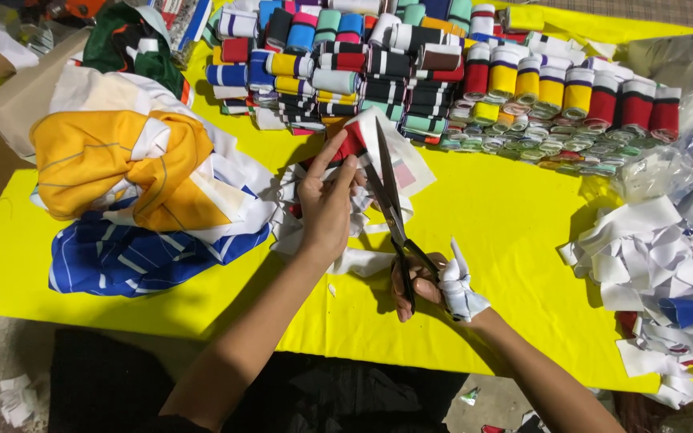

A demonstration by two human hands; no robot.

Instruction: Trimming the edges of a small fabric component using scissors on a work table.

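At a yellow-covered table (507,216), the left hand (326,204) pinches a red-and-white printed fabric piece (378,152) taut while the right hand (427,285), grip wrapped round black-handled scissors (391,204), guides the open blades in.

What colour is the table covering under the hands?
Bright yellow: the table covering shows best in the head view.
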